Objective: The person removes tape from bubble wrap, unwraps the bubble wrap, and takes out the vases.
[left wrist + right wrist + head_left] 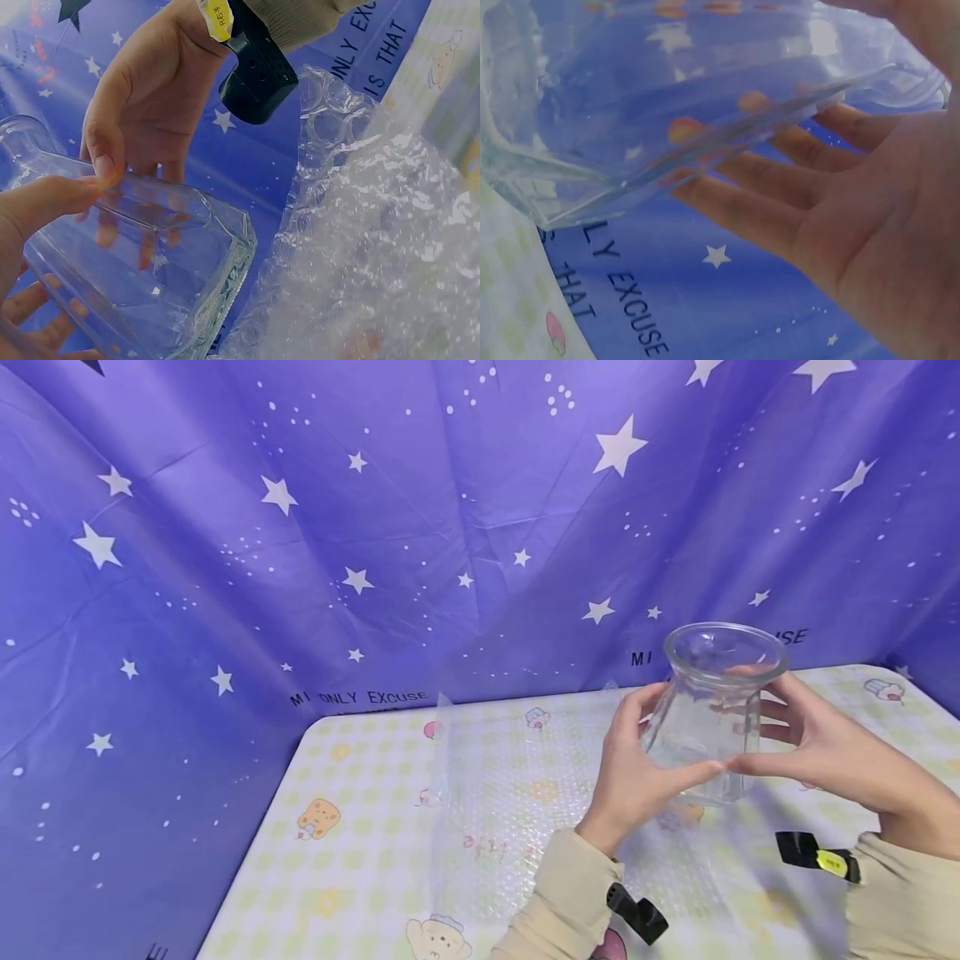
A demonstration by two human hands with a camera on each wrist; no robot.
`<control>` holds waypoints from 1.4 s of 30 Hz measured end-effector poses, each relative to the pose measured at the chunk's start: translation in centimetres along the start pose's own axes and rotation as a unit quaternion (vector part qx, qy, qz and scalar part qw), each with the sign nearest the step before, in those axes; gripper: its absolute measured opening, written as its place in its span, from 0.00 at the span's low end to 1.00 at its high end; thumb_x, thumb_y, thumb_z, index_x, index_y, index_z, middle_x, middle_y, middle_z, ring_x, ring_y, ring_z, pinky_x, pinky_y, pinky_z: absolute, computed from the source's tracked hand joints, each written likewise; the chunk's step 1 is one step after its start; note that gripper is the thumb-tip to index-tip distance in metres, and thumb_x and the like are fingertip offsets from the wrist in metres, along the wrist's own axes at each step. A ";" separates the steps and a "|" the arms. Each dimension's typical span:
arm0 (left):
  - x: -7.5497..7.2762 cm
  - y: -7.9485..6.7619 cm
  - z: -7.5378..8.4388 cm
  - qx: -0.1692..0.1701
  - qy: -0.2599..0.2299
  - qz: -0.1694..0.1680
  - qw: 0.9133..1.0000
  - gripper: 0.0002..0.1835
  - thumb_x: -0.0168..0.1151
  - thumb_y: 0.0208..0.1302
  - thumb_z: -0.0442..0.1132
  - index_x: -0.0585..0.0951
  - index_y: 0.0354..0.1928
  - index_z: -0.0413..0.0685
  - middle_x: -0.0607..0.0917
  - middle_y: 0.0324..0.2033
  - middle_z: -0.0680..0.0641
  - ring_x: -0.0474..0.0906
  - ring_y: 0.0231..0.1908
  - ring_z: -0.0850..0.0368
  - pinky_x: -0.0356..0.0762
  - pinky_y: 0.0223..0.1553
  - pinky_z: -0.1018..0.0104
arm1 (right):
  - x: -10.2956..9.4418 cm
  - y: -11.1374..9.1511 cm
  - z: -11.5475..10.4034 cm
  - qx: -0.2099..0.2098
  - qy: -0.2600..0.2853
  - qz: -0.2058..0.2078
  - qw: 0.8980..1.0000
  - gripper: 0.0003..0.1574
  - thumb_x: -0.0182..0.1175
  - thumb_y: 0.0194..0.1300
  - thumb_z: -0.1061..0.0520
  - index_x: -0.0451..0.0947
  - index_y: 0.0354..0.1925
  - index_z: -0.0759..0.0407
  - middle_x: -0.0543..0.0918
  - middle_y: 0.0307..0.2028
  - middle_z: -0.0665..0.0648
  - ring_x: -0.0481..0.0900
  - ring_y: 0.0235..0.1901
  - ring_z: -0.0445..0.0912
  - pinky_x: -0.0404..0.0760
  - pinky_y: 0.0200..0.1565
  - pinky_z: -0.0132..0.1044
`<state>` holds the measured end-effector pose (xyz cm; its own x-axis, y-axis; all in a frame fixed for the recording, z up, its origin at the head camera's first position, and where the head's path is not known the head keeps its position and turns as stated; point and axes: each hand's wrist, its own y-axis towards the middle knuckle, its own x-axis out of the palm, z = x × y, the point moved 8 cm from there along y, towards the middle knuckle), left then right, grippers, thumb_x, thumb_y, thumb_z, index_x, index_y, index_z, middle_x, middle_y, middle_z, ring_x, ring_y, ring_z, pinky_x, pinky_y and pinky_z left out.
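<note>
A clear glass vase (697, 727) with a flared round rim and faceted sides is held above the right part of the table, its mouth up. My left hand (633, 768) grips its left side and my right hand (832, 743) its right side, thumbs meeting across the near face. Through the glass in the left wrist view, the fingers of the right hand (146, 97) show behind the vase (172, 255). The right wrist view has the right hand's fingers (765, 202) spread along the glass. A sheet of bubble wrap (510, 793) lies flat on the table, left of and below the vase.
A pale checked cloth with cartoon prints covers the table (262, 860). Behind and to the left hangs a blue-purple curtain (420, 527) with white stars and lettering. Black straps (637, 914) sit at both wrists, by the beige sleeves.
</note>
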<state>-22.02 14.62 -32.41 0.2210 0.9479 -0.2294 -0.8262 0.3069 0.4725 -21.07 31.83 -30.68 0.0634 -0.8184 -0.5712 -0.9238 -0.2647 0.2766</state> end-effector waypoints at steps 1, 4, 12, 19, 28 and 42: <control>0.2 0.0 -0.2 -0.005 -0.001 0.002 1.000 0.46 0.81 0.48 0.40 0.65 0.68 0.58 0.73 0.63 0.61 0.68 0.62 0.69 0.70 0.62 0.69 | -0.1 -0.1 0.2 0.000 -0.001 -0.001 1.000 0.64 0.72 0.49 0.73 0.51 0.76 0.49 0.63 0.66 0.46 0.72 0.54 0.27 0.78 0.42 0.22; 0.6 0.0 -0.4 -0.012 -0.005 0.008 1.000 0.46 0.81 0.47 0.40 0.66 0.67 0.58 0.73 0.62 0.62 0.68 0.62 0.69 0.71 0.61 0.70 | -0.3 -0.4 0.5 -0.002 0.010 -0.006 1.000 0.63 0.70 0.51 0.76 0.50 0.76 0.50 0.63 0.67 0.47 0.73 0.54 0.27 0.80 0.42 0.25; 1.7 0.2 -1.0 -0.018 -0.008 0.015 1.000 0.46 0.81 0.47 0.41 0.65 0.67 0.60 0.72 0.62 0.64 0.68 0.63 0.69 0.71 0.61 0.71 | -0.9 -0.7 1.4 -0.021 0.000 -0.003 1.000 0.62 0.68 0.50 0.78 0.51 0.76 0.55 0.63 0.67 0.47 0.71 0.55 0.26 0.76 0.44 0.19; 2.4 0.0 -1.4 -0.028 -0.012 0.007 1.000 0.46 0.80 0.50 0.42 0.63 0.68 0.62 0.71 0.63 0.65 0.67 0.64 0.69 0.71 0.62 0.70 | -1.0 -0.7 2.2 -0.013 -0.012 -0.003 1.000 0.62 0.68 0.51 0.77 0.51 0.76 0.54 0.64 0.66 0.45 0.70 0.54 0.24 0.75 0.44 0.17; 3.1 0.0 -1.7 -0.041 0.021 0.003 0.999 0.46 0.79 0.51 0.42 0.62 0.68 0.60 0.71 0.64 0.61 0.68 0.64 0.67 0.69 0.64 0.70 | -1.2 -0.9 3.1 0.005 -0.021 0.001 1.000 0.61 0.69 0.50 0.77 0.53 0.75 0.55 0.65 0.64 0.41 0.69 0.53 0.20 0.77 0.40 0.19; 4.3 -0.2 -2.6 -0.050 0.055 -0.004 0.997 0.46 0.79 0.51 0.40 0.61 0.68 0.57 0.71 0.65 0.59 0.67 0.65 0.66 0.71 0.62 0.72 | -1.4 -1.0 5.1 0.021 -0.040 -0.007 0.999 0.57 0.72 0.51 0.73 0.56 0.71 0.46 0.62 0.61 0.34 0.63 0.50 0.16 0.71 0.41 0.13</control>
<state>-22.25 18.35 -35.75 0.1743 0.9289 -0.3267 -0.8736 0.2989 0.3839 -22.18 35.84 -34.08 0.0475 -0.7704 -0.6357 -0.9383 -0.2526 0.2360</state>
